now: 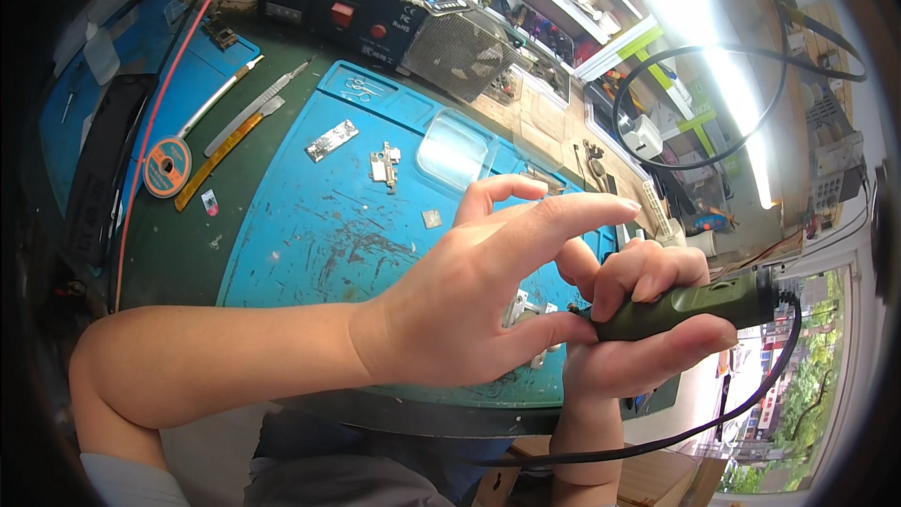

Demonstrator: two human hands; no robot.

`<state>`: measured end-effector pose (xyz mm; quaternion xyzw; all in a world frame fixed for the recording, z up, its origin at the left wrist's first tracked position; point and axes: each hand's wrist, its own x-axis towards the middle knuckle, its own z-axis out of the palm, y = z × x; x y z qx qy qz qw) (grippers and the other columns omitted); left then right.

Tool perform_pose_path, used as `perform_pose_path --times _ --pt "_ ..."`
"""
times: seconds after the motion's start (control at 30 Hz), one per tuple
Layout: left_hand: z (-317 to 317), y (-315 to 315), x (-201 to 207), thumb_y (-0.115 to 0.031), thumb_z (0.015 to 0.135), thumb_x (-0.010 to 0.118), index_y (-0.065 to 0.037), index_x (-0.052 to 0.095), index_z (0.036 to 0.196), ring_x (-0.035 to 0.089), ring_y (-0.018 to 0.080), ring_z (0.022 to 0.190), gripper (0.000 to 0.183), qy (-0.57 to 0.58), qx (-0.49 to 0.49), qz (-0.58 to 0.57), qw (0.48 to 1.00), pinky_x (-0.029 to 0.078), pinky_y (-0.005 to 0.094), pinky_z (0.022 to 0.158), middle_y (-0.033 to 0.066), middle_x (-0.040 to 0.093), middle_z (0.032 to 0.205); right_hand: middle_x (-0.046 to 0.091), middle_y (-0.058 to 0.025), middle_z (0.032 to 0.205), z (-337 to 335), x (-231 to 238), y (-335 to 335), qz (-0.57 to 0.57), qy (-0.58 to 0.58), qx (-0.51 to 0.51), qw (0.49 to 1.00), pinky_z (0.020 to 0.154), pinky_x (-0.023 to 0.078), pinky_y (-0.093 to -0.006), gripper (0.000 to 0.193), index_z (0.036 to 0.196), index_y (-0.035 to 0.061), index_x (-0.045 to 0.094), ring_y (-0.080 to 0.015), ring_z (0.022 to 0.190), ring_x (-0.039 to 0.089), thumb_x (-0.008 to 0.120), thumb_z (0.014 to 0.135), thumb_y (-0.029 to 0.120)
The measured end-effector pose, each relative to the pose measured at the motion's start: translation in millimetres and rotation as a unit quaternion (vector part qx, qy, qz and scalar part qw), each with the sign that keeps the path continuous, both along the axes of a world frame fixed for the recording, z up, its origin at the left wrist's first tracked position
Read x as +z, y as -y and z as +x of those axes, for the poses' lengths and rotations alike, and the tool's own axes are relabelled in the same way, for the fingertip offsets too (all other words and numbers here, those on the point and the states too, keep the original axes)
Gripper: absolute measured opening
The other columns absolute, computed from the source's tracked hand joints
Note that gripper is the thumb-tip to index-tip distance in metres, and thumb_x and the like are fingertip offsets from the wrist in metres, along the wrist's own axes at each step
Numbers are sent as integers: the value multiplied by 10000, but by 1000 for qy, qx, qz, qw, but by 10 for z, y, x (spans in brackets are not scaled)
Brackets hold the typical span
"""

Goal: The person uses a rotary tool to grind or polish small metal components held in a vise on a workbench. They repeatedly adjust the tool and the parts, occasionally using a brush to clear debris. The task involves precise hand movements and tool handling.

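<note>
Now I see my right hand (638, 319) wrapped shut round olive-green corded rotary tool (694, 305), long axis running right, tip toward left hand (469, 310). Left thumb touching tool tip, fingers spread open, over small metal bracket (526, 308) on blue work mat (310, 225) on surface.

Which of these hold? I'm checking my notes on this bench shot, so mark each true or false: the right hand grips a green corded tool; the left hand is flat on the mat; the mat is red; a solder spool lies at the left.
1. The right hand grips a green corded tool. True.
2. The left hand lies flat on the mat. False: it is raised, fingers spread, its thumb at the tool's front end.
3. The work mat is red. False: it is blue.
4. A solder spool lies at the left of the bench. True.
</note>
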<state>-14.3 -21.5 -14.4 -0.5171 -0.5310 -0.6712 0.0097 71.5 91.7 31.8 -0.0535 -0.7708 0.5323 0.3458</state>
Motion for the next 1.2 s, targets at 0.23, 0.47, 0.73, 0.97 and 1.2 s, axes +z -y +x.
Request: perform_pose_path --times 0.23,0.47,0.73,0.97,1.2 --pt "10 5 2 -61 732 795 -10 434 1396 506 186 1140 757 14 -11 -6 1000 274 363 1049 37 710 982 479 -50 644 3 -8 1 -8 4 -6 1000 554 393 -218 763 878 62 397 -99 568 428 399 799 821" --pt "9 -1 -21 -55 721 803 -1 434 1392 527 186 1142 767 11 -12 -8 1000 272 363 1052 51 683 1085 481 -46 648 0 -9 13 1 9 -18 1000 548 378 -217 760 879 64 400 -98 566 425 399 802 820" --pt "13 5 -21 -54 717 807 2 429 1394 524 184 1145 778 9 -10 -11 1000 273 357 1050 52 675 1105 490 -45 648 -2 -8 2 11 5 -15 1000 551 374 -214 756 882 65 406 -96 565 427 394 807 817" --pt "8 15 -6 -63 721 806 0 425 1396 504 180 1140 777 8 -12 -16 1000 268 362 1048 49 689 1051 487 -44 649 1 -10 -1 -2 8 -11 1000 553 383 -218 767 878 66 408 -96 562 428 394 792 828" --pt "12 0 -18 -68 723 805 5 431 1390 505 182 1133 768 2 -1 -9 1000 267 363 1047 50 694 1036 486 -44 653 5 -6 6 -4 11 -15 1000 553 391 -221 766 879 64 410 -97 564 435 408 790 824"
